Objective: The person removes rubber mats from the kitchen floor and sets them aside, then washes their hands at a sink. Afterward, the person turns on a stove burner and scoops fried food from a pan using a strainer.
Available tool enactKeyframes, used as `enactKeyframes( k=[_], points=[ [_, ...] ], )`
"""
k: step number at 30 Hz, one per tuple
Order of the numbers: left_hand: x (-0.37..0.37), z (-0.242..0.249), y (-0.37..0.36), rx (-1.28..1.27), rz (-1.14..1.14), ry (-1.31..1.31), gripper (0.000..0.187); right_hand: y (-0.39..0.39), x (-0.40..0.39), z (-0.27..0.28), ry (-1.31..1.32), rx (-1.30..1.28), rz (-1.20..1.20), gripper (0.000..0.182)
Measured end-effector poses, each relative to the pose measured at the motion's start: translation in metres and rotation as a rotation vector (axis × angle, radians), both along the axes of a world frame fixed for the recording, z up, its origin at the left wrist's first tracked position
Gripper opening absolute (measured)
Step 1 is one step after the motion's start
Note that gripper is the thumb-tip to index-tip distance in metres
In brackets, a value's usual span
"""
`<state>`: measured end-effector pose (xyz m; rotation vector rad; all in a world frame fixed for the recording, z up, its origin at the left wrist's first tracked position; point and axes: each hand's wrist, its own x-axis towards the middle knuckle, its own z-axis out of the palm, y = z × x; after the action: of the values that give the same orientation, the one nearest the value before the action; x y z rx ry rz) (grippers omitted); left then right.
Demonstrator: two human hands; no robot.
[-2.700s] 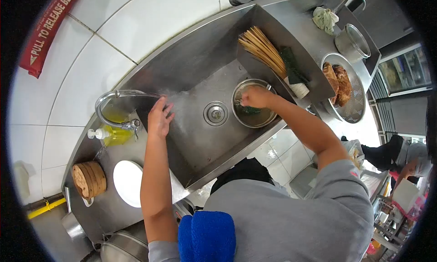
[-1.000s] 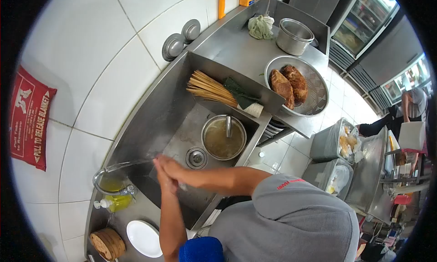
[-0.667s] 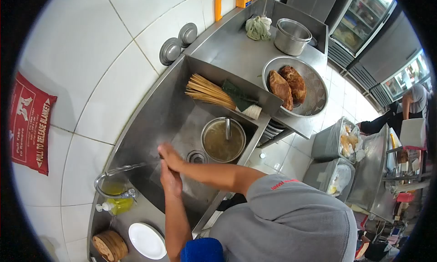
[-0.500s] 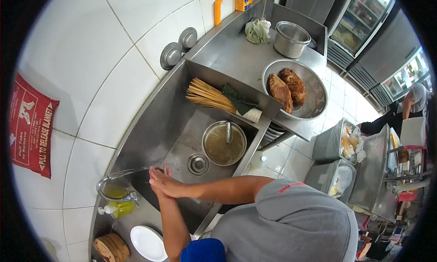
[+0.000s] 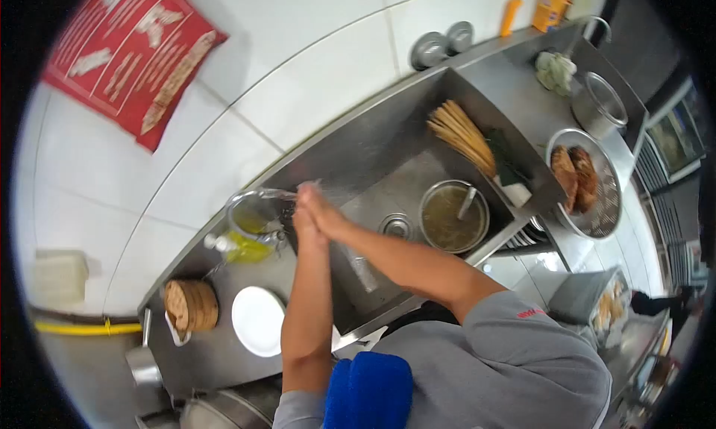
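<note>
My left hand (image 5: pixel 304 224) and my right hand (image 5: pixel 319 210) are pressed palm to palm over the left end of the metal sink (image 5: pixel 373 183). Water from the curved tap (image 5: pixel 237 205) runs onto them at the fingertips. The fingers look stretched out and flat against each other, though slightly blurred, and I see no object between them. Close by on the left stands a bottle of yellow-green liquid soap (image 5: pixel 250 248). Within the sink, a pot of cloudy water (image 5: pixel 453 216) with a metal handle sticking out sits right of the drain (image 5: pixel 395 226).
Bamboo sticks (image 5: pixel 462 134) and a dark green cloth lie at the sink's right end. Beyond are a colander (image 5: pixel 608 213) with two browned pieces of food and a steel pot (image 5: pixel 599 104). A white plate (image 5: pixel 258 321) and a bamboo steamer (image 5: pixel 191 305) stand on the left counter.
The view has swung left, so the sink and hands appear farther right and more of the left counter shows. My hands stay together under the running water.
</note>
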<state>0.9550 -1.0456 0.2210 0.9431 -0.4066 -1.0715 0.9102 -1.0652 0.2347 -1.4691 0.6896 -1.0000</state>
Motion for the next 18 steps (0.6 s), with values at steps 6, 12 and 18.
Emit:
enactKeyframes(
  k=[6,12,18],
  points=[
    [-0.059,0.113,0.028,0.118,-0.080,0.174,0.037,-0.012,-0.044,0.074,0.087,0.443,0.140,0.049],
    [-0.003,0.096,0.025,0.268,0.076,-0.123,0.038,0.046,-0.037,0.086,-0.152,0.414,0.156,0.061],
    [-0.060,0.118,0.029,0.097,-0.149,-0.298,0.055,-0.026,-0.039,0.071,-0.172,0.570,-0.045,0.048]
  ],
)
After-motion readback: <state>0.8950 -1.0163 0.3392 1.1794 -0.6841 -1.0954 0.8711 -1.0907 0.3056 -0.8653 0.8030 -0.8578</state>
